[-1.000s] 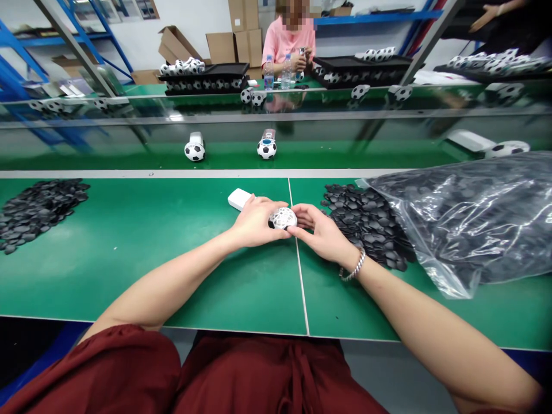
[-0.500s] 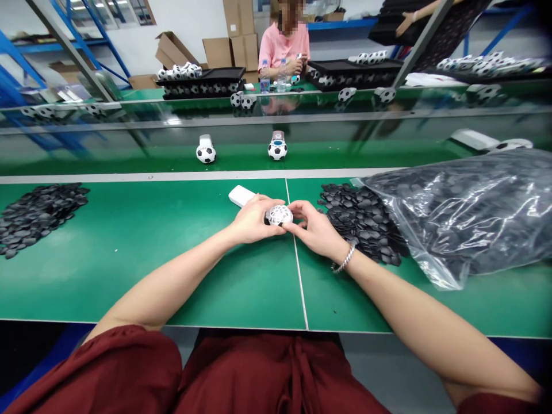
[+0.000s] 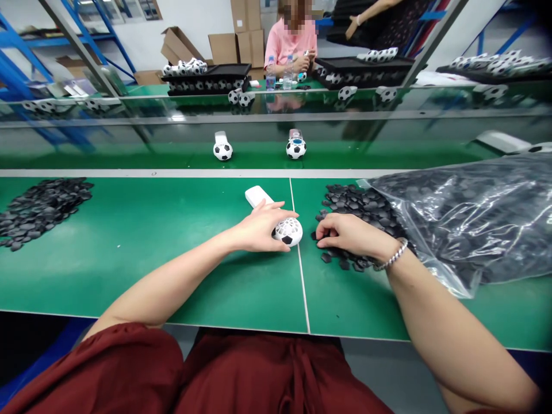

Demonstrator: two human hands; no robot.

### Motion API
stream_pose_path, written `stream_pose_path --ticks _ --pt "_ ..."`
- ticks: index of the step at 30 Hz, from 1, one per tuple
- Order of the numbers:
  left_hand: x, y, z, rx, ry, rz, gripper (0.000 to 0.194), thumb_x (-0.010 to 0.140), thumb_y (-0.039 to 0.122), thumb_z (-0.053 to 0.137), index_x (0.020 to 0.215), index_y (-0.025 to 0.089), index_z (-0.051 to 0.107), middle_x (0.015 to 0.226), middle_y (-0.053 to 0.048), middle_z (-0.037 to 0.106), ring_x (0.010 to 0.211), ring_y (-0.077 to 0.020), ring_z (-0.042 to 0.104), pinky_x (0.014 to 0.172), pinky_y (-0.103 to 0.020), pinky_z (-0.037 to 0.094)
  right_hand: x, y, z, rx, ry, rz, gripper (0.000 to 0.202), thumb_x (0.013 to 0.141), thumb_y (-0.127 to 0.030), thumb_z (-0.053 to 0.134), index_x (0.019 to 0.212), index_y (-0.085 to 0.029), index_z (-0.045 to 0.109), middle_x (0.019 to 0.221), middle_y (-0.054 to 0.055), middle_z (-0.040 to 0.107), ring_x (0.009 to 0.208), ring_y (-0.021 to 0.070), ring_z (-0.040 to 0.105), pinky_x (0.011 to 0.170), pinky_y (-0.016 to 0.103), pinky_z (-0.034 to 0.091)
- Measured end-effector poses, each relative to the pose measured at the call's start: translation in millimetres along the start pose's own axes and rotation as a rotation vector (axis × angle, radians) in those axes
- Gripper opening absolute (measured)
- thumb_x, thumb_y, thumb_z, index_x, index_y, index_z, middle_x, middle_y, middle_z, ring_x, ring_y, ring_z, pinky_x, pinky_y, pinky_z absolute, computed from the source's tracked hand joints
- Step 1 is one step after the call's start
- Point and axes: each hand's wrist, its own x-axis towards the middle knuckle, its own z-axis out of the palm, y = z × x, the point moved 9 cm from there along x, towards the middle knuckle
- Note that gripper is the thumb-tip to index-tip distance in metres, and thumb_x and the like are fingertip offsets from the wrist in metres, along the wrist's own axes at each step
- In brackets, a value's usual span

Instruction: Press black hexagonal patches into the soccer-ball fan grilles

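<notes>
My left hand (image 3: 263, 227) is closed around the round head of a white handheld fan (image 3: 290, 231), which has a soccer-ball pattern and a slotted grille. Its white handle (image 3: 257, 196) points away to the upper left, partly covered by my fingers. On the right, my right hand (image 3: 345, 233) is at the near left edge of a pile of black pentagon pieces (image 3: 366, 204). Thumb and fingers are pinched together, with a dark pentagon piece (image 3: 314, 236) showing at the tips.
A clear plastic bag (image 3: 478, 218) of black pieces lies right of the pile. Another black pile (image 3: 43, 207) is at the far left. Two soccer-ball units (image 3: 223, 150) (image 3: 296, 148) stand on the green strip beyond the pale rail (image 3: 185, 173). A person (image 3: 291, 49) works opposite.
My right hand has left the fan and moved right to the black pile, where it pinches a piece. My left hand still holds the fan, now tilted with more of its patterned side showing.
</notes>
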Motion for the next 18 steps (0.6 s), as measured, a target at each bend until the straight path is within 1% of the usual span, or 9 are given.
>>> stream_pose_path --ticks 3,7,9,11,13,16,18 --pt "-1 1 -0.2 -0.008 -0.014 0.026 0.068 0.065 0.035 0.072 0.127 0.021 0.046 0.134 -0.007 0.047 0.136 -0.0289 0.022 0.11 -0.051 0.012 -1 -1 0 -0.036 0.023 0.001 0.004 0.071 -0.025 0.063 0.073 -0.021 0.064 0.073 0.0 0.064 0.064 0.0137 0.058 0.057 0.024 0.043" --pt "-2 4 0.3 -0.01 -0.028 0.035 0.07 0.068 0.031 0.07 0.131 0.02 0.041 0.139 -0.008 0.042 0.137 -0.027 0.018 0.112 -0.049 0.01 -2 -7 2 -0.113 0.003 -0.015 0.002 0.074 -0.02 0.061 0.072 -0.02 0.063 0.078 0.002 0.064 0.071 0.0152 0.058 0.064 0.026 0.043" --pt "-2 3 1.3 -0.001 -0.022 0.01 0.077 0.067 0.033 0.07 0.134 0.018 0.036 0.142 -0.01 0.038 0.138 -0.0274 0.016 0.112 -0.05 0.01 -2 -11 3 -0.116 -0.02 -0.029 0.006 0.076 -0.018 0.059 0.071 -0.02 0.062 0.077 0.001 0.064 0.071 0.0151 0.058 0.065 0.026 0.043" --pt "-2 3 2.2 0.006 -0.003 -0.023 0.082 0.066 0.039 0.071 0.135 0.017 0.033 0.142 -0.012 0.036 0.137 -0.0289 0.016 0.111 -0.053 0.008 -3 -14 4 -0.11 -0.029 -0.031 0.006 0.076 -0.017 0.058 0.072 -0.02 0.062 0.077 0.001 0.065 0.07 0.015 0.058 0.064 0.025 0.042" --pt "-1 2 2.9 0.01 0.015 -0.043 0.081 0.064 0.042 0.072 0.133 0.017 0.037 0.14 -0.012 0.039 0.137 -0.03 0.017 0.111 -0.055 0.007 -3 -14 4 -0.117 -0.036 -0.021 0.006 0.076 -0.018 0.059 0.072 -0.021 0.061 0.076 0.001 0.065 0.069 0.0154 0.058 0.063 0.026 0.042" --pt "0 3 3.8 0.006 0.015 -0.034 0.07 0.065 0.037 0.071 0.127 0.019 0.044 0.136 -0.01 0.044 0.137 -0.0302 0.018 0.111 -0.056 0.006 -6 -14 5 -0.142 -0.056 -0.01 0.007 0.076 -0.018 0.059 0.069 -0.021 0.059 0.071 0.001 0.065 0.066 0.0158 0.058 0.06 0.026 0.04" --pt "0 4 3.3 -0.003 0.008 -0.005 0.068 0.065 0.035 0.072 0.126 0.019 0.045 0.137 -0.009 0.044 0.136 -0.0297 0.019 0.111 -0.055 0.007 -8 -14 6 -0.145 -0.066 -0.022 0.009 0.076 -0.017 0.058 0.068 -0.021 0.057 0.068 0.0 0.064 0.063 0.0152 0.057 0.058 0.026 0.039"
